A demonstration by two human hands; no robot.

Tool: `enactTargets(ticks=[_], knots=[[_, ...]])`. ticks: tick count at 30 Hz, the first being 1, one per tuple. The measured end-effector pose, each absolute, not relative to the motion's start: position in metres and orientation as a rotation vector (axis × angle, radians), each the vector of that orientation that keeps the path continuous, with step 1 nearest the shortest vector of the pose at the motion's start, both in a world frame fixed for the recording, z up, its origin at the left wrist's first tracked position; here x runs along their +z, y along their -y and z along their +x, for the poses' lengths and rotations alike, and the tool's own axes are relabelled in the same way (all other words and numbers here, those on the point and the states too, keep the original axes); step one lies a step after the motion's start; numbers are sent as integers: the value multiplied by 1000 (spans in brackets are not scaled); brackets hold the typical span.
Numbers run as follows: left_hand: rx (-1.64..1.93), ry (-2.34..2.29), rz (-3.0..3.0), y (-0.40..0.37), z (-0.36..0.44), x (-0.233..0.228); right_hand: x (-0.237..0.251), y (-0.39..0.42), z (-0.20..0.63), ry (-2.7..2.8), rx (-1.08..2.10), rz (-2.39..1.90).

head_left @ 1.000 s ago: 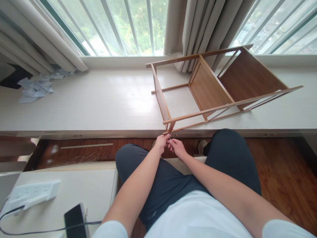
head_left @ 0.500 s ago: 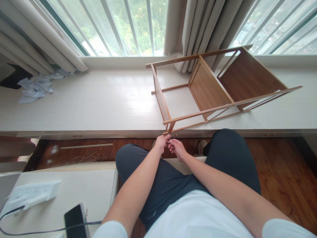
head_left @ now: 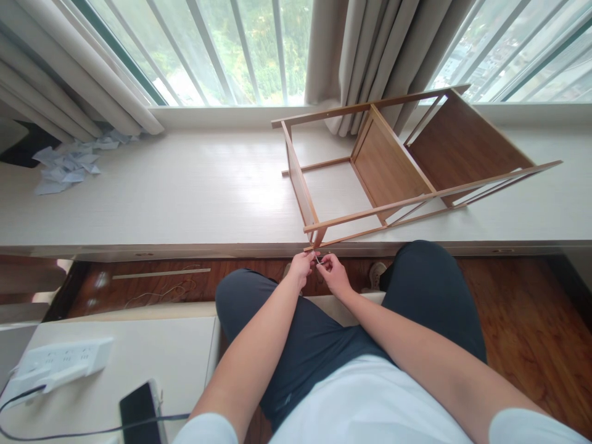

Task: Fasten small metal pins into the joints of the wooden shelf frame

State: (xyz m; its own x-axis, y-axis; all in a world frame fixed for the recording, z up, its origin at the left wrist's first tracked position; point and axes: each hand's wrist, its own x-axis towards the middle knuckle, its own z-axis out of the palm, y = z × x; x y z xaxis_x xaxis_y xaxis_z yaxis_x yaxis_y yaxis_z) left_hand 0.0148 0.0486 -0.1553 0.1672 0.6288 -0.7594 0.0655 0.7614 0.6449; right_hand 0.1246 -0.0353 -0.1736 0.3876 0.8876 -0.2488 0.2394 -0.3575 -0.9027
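Observation:
A wooden shelf frame (head_left: 393, 166) lies on its side on the white window ledge, its near left corner jutting just past the front edge. Right below that corner, my left hand (head_left: 301, 267) is closed, its fingertips pinched together at the wood; what they grip is hidden. My right hand (head_left: 335, 274) is beside it, thumb and fingers pinching a thin, bent, light-coloured rod shaped like a hex key (head_left: 318, 261). The rod's upper end reaches my left fingertips below the corner. Both hands are above the gap between my knees.
Torn paper (head_left: 69, 166) is heaped at the ledge's left. A white cabinet (head_left: 161, 351) at lower left bears a power strip (head_left: 60, 364) and a phone (head_left: 141, 413) with a black cable across it. A pale strip (head_left: 161, 273) and thin cord lie on the floor. Curtains (head_left: 365, 61) hang behind the frame.
My right hand has shifted slightly up and turned, its fingers curling differently on the rod, which shows more plainly now. My left hand and the shelf frame stay nearly in place.

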Motion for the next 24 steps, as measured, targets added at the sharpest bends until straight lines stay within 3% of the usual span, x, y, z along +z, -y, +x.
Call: enactTargets(ticks=[15, 24], knots=[[451, -1321, 566, -50, 15, -156, -163, 36, 123, 1122, 815, -2017], [454, -1328, 573, -50, 14, -153, -160, 35, 121, 1066, 889, -1956]])
